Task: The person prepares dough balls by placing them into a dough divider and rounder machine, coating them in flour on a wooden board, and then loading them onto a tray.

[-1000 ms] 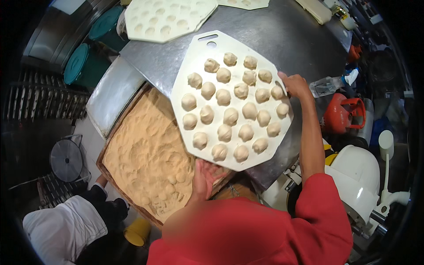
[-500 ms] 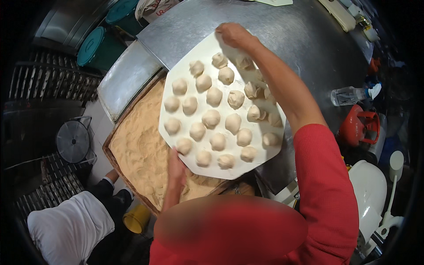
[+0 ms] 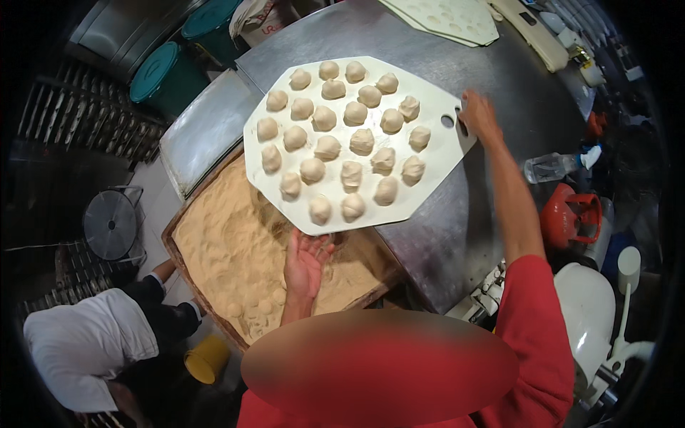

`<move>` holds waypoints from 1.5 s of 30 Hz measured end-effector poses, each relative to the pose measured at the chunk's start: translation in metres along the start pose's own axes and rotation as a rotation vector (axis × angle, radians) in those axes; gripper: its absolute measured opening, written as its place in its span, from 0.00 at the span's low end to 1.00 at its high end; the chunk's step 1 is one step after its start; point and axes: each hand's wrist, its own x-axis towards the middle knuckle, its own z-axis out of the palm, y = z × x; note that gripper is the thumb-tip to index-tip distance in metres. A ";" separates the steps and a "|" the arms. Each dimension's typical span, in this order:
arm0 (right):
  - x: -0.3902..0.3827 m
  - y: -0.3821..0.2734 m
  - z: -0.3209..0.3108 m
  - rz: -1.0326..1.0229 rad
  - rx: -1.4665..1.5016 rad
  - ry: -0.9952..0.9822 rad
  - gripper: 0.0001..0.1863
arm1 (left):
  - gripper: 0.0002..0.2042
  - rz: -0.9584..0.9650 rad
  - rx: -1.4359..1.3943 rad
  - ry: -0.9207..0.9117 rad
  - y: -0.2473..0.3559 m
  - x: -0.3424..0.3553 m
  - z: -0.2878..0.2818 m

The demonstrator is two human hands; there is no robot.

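Note:
A pale, many-sided board (image 3: 446, 151) carries several rounded dough balls (image 3: 327, 148) with puckered tops. My right hand (image 3: 479, 118) grips the board's narrow right end, by its handle holes. Below the near edge of the board, my left hand (image 3: 305, 265) is turned palm up with its fingers spread. Its fingertips reach the board's edge; whether they bear its weight I cannot tell. Beneath lies a shallow wooden box (image 3: 200, 291) filled with tan, flour-like powder (image 3: 221, 235), which the board partly overhangs.
A steel table (image 3: 464, 214) extends behind and to the right. Similar pale boards (image 3: 457, 21) lie at its far side. A spray bottle (image 3: 549, 167) and a red gas cylinder (image 3: 571, 216) stand at right. At lower left a person in white (image 3: 93, 342) bends near a yellow bucket (image 3: 207, 359).
The board has turned clockwise, its gripped end swinging from the far side to the right along with my right hand. My left hand has shifted right and opened palm up.

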 end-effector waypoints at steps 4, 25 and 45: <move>-0.118 -0.013 -0.027 0.235 0.191 -0.167 0.22 | 0.23 0.082 0.023 -0.163 0.024 0.036 -0.028; -0.726 -0.127 -0.088 1.494 1.769 0.698 0.12 | 0.17 -0.213 0.545 -0.381 -0.040 -0.141 -0.108; -1.199 -0.083 -0.086 1.783 1.275 1.194 0.14 | 0.18 -0.478 0.944 -0.662 -0.249 -0.445 -0.238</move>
